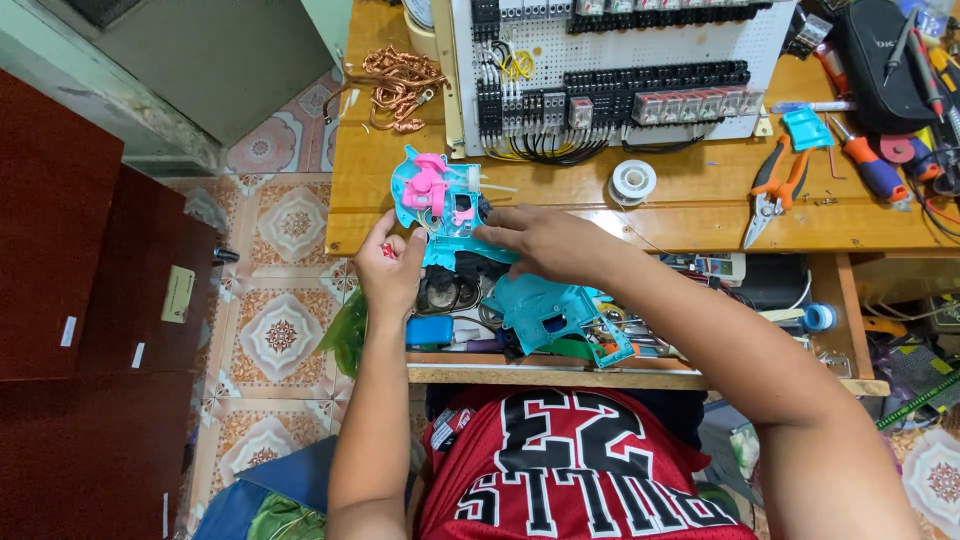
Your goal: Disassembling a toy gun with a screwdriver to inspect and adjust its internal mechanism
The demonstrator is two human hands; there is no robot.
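Item held: opened turquoise plastic toy shell with pink gear parts inside [440, 205], lying at the front edge of the wooden workbench [560, 205]. The left hand [388, 262] grasps its lower left corner, thumb and fingers closed around the edge. The right hand [545, 240] lies over its right side, fingertips pressing on the shell, fingers extended rather than clenched.

Below, on a lower wooden shelf [640, 372]: second turquoise plastic shell half [555, 315], among loose tools and a blue rectangular block [430, 330].

On the bench, behind: white perforated panel carrying black relays and wiring [610, 75]; tangle of bare copper wire [400, 85]; white spool of solder [633, 181]; orange-handled pliers [775, 190], well apart from both hands
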